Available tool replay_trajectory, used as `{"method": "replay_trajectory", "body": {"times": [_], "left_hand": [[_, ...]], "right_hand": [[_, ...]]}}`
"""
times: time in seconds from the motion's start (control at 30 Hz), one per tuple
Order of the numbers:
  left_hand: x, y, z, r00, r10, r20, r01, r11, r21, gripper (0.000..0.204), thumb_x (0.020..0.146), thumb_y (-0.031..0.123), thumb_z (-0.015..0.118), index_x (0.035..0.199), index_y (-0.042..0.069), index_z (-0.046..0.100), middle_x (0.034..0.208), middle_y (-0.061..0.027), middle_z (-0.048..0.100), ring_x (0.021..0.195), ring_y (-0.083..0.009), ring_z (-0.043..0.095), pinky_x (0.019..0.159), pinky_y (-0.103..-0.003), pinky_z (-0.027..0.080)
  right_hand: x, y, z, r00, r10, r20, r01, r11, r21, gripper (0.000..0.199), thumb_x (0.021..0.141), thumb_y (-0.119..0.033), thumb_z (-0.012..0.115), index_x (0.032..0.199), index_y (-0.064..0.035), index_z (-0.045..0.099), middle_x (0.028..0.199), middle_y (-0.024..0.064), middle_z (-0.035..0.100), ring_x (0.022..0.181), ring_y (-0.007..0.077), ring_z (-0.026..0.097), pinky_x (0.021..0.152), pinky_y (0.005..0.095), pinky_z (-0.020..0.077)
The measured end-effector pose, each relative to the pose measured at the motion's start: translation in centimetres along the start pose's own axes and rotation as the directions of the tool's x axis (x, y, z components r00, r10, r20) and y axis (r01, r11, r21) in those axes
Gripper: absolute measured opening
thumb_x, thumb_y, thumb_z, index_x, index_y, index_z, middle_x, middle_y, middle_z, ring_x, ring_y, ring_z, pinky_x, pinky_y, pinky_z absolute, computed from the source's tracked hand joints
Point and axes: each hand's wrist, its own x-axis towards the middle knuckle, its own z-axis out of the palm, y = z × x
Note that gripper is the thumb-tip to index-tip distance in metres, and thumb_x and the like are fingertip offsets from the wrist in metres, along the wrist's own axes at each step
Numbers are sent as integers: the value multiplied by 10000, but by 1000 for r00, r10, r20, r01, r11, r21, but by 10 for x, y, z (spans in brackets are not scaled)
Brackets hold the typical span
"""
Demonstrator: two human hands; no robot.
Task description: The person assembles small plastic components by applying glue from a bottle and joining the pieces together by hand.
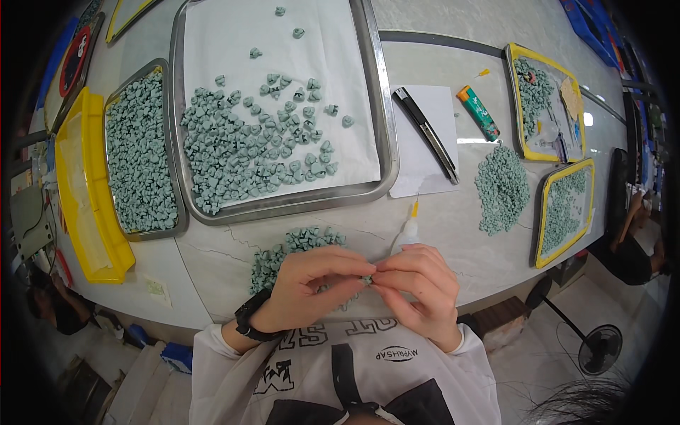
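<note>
My left hand (312,287) and my right hand (418,287) meet fingertip to fingertip at the near table edge, pinching one small grey-green piece (368,280) between them. A black band sits on my left wrist. Just behind my hands lies a loose heap of the same grey-green pieces (294,248). A small white glue bottle with a yellow nozzle (409,228) stands right behind my right hand.
A large steel tray (386,152) lined with white paper holds several pieces. A smaller steel tray (142,152) is full of them, beside a yellow bin (85,191). A black utility knife (425,131), a lighter (478,113), another heap (501,188) and yellow-rimmed trays (563,212) lie right.
</note>
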Motion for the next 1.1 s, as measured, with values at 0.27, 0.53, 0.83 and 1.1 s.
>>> {"method": "replay_trajectory", "body": {"times": [0.27,0.53,0.83,1.1], "left_hand": [[1,2,2,996,90,6,-90,992,88,260,783,-144,627,1003,-23,695,1028,-141,653,867,-156,638,715,-237,512],[1,3,5,980,199,-18,-190,956,224,231,793,-120,637,994,-18,687,1026,-140,658,847,-163,649,690,-242,521],[-6,-4,19,870,482,-106,-397,811,429,208,777,-95,637,969,-27,677,1011,-159,665,805,-175,668,692,-257,549],[5,2,3,856,505,-109,-403,786,469,250,794,-96,629,1036,-37,650,1126,-192,626,850,-204,671,723,-264,556]], "right_hand": [[3,0,-4,999,30,39,-34,995,95,239,643,11,754,860,-27,663,909,81,674,761,258,621,701,342,487],[2,2,0,999,47,7,-47,994,100,236,637,34,737,857,-17,671,921,93,686,755,260,631,682,336,492],[0,0,3,998,69,-1,-68,983,172,214,643,72,682,843,-3,674,938,146,692,814,261,664,700,325,520],[5,6,1,999,30,-18,-28,995,101,327,641,5,754,955,8,661,1023,156,672,920,300,643,776,357,507]]}}
